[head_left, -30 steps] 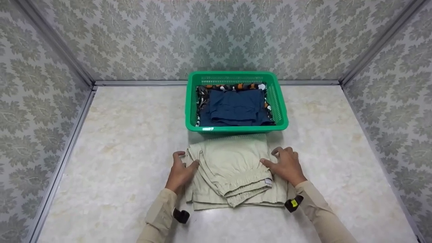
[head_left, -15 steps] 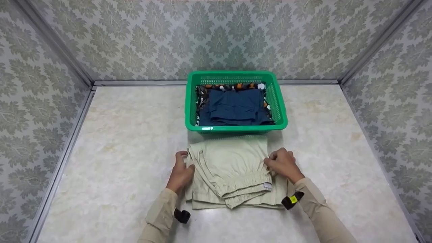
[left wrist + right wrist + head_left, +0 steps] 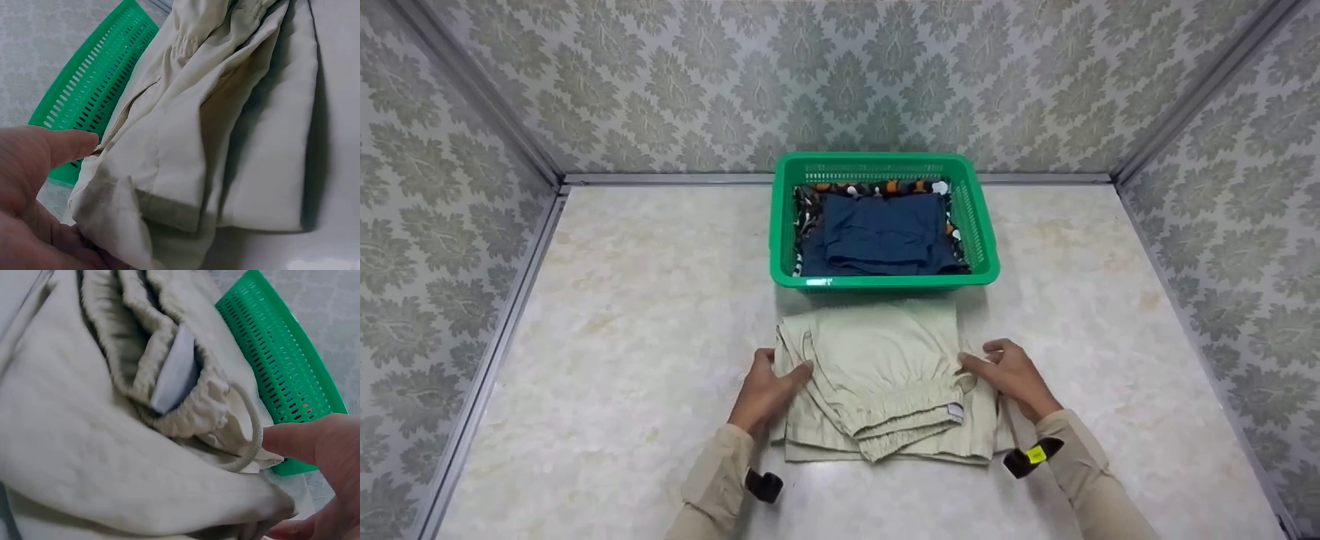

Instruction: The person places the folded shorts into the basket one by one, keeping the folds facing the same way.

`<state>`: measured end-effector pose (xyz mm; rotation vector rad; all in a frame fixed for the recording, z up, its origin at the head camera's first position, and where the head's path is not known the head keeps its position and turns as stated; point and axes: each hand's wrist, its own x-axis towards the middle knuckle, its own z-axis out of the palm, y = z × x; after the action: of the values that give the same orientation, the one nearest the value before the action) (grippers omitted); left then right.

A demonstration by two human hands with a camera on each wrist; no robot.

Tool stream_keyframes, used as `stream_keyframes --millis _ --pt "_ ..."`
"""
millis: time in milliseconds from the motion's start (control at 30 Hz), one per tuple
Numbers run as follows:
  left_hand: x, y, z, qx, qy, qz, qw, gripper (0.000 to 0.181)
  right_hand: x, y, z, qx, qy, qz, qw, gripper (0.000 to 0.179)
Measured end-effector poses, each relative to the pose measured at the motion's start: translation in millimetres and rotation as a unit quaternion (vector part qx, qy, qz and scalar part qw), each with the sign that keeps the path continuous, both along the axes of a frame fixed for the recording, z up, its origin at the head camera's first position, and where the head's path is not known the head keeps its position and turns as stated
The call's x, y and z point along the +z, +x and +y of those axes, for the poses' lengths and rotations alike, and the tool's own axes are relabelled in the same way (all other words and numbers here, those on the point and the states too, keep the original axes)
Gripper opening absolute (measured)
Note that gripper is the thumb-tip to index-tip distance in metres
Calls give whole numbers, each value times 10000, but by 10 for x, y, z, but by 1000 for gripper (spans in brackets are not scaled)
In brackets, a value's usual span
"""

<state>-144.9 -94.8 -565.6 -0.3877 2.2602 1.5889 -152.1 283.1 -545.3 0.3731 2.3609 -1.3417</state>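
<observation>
Folded beige trousers (image 3: 885,345) with a gathered elastic waistband lie in front of the green basket. My left hand (image 3: 765,390) grips their left edge, thumb on top and fingers underneath; the left wrist view shows the layered cloth (image 3: 169,135) between thumb and fingers. At the right side, my right hand (image 3: 1016,379) holds the cloth edge, its thumb by a cord loop (image 3: 253,430) near the waistband. Its other fingers are partly hidden under the fabric. A pale label (image 3: 177,371) shows inside the waistband.
A green perforated basket (image 3: 885,281) stands just behind the trousers, close to the patterned back wall (image 3: 847,82). Inside it lies a folded navy garment (image 3: 885,229) on dark cloth with an orange and white pattern (image 3: 892,187). Panelled walls flank the pale marbled surface (image 3: 622,337).
My right hand pinched inward at the right edge, then moved outward to the right, and the underlying cloth layer there spread slightly. The left thumb came back over the left edge.
</observation>
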Motion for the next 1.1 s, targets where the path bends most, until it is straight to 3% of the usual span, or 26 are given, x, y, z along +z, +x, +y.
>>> stream_keyframes --millis 267,533,600,833,1100 --pt "-27 58 74 -6 100 -220 9997 96 -50 -52 -82 -301 -800 -140 9962 89" --pt "-54 59 117 -18 396 221 9990 67 -120 -104 -110 -533 -1679 -321 9838 78" --pt "-56 54 128 -47 465 233 9986 57 -134 -111 -119 -534 -1609 -322 9850 75" --pt "-67 30 95 -76 545 89 9984 41 -164 -123 -172 -267 -573 20 9980 78" --pt "-7 31 25 -425 1447 373 9879 42 -117 -29 -157 -15 -823 835 9931 55"
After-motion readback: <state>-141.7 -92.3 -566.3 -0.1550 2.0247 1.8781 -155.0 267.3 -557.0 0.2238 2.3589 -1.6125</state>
